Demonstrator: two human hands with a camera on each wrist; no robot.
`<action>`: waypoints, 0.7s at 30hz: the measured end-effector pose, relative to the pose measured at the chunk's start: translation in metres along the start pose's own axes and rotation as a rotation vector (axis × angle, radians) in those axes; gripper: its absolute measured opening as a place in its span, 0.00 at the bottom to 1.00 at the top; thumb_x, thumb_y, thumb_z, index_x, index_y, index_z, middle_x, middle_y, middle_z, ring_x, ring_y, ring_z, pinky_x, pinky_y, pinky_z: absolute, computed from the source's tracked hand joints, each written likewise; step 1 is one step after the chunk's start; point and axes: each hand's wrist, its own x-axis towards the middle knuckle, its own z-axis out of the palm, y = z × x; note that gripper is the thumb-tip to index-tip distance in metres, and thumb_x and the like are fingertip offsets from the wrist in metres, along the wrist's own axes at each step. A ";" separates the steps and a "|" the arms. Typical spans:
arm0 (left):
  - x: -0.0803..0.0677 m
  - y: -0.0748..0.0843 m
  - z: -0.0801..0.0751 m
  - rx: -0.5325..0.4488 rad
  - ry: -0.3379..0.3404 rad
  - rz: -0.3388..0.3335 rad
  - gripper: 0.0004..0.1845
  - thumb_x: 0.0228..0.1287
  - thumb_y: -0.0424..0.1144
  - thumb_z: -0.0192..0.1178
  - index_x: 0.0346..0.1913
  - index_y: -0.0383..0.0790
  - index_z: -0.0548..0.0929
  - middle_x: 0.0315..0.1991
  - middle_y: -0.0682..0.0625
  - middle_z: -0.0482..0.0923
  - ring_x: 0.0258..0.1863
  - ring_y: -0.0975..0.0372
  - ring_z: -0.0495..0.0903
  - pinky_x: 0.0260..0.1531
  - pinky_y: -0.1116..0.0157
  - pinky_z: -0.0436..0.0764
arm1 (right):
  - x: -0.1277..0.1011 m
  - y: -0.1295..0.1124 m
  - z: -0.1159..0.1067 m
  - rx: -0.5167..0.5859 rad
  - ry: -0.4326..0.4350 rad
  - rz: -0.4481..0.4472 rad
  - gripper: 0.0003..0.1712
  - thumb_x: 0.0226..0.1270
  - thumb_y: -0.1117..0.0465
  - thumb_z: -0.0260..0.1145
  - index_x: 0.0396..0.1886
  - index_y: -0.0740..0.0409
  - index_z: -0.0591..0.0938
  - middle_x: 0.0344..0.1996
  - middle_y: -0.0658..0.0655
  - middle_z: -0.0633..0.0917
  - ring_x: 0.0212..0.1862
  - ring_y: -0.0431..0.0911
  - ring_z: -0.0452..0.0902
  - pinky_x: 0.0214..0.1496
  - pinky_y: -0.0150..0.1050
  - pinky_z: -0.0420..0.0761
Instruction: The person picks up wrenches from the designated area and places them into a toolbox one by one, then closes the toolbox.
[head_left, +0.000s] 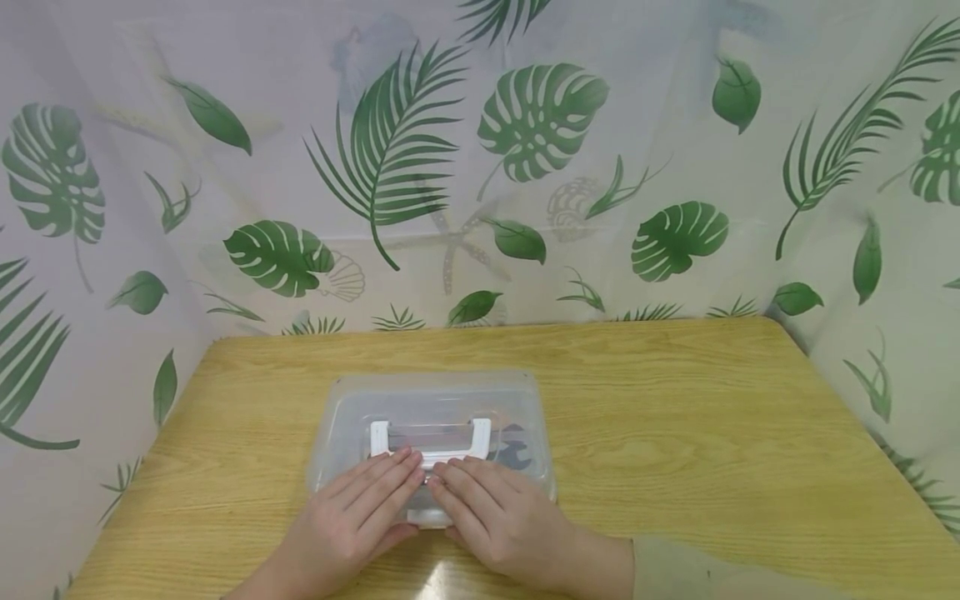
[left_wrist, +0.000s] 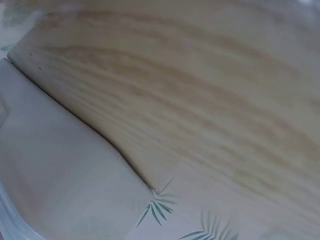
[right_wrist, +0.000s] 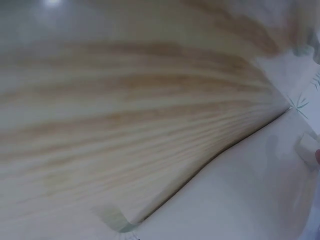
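A translucent plastic storage box (head_left: 435,392) with a white carry handle (head_left: 450,457) on its lid sits on the table in the head view. My left hand (head_left: 347,508) and right hand (head_left: 510,517) grip its front edge side by side. The fingers of both hands lie on the lid near the handle. Both thumbs are at the front, below the lid's edge, beside a pale latch (head_left: 427,518). The right wrist view shows the box wall (right_wrist: 230,195), the latch (right_wrist: 306,146) and a fingertip (right_wrist: 318,156). Blurred dark shapes show through the lid; their kind cannot be made out.
Wood-grain tabletop (head_left: 697,442) extends around the box, with a small light reflection near the front edge. A pale curtain (head_left: 420,283) printed with green leaves hangs behind the table and along both sides.
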 end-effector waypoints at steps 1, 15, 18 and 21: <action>0.000 0.000 0.000 -0.006 0.000 -0.002 0.25 0.85 0.48 0.52 0.53 0.27 0.88 0.55 0.35 0.89 0.50 0.48 0.92 0.51 0.57 0.90 | 0.000 0.000 0.000 -0.001 0.000 0.001 0.25 0.88 0.55 0.49 0.52 0.65 0.89 0.50 0.59 0.92 0.52 0.48 0.90 0.58 0.39 0.90; -0.005 0.001 0.002 -0.001 -0.022 -0.007 0.26 0.85 0.49 0.52 0.55 0.27 0.87 0.57 0.35 0.88 0.53 0.47 0.91 0.61 0.56 0.87 | -0.002 0.001 -0.001 0.001 -0.019 -0.008 0.24 0.87 0.54 0.50 0.54 0.65 0.88 0.52 0.61 0.92 0.54 0.49 0.90 0.59 0.40 0.90; -0.006 0.001 0.002 0.019 -0.050 -0.003 0.26 0.85 0.50 0.51 0.57 0.28 0.87 0.59 0.35 0.87 0.55 0.47 0.90 0.63 0.55 0.86 | -0.002 0.003 -0.002 0.001 -0.025 -0.025 0.24 0.87 0.54 0.51 0.55 0.65 0.88 0.53 0.61 0.92 0.55 0.50 0.90 0.61 0.40 0.89; -0.007 0.000 0.001 0.031 -0.069 0.003 0.27 0.85 0.50 0.50 0.58 0.28 0.87 0.59 0.36 0.87 0.56 0.47 0.90 0.59 0.54 0.87 | -0.001 0.004 -0.003 0.011 -0.029 -0.035 0.24 0.87 0.54 0.51 0.55 0.65 0.88 0.53 0.62 0.92 0.55 0.50 0.90 0.62 0.41 0.89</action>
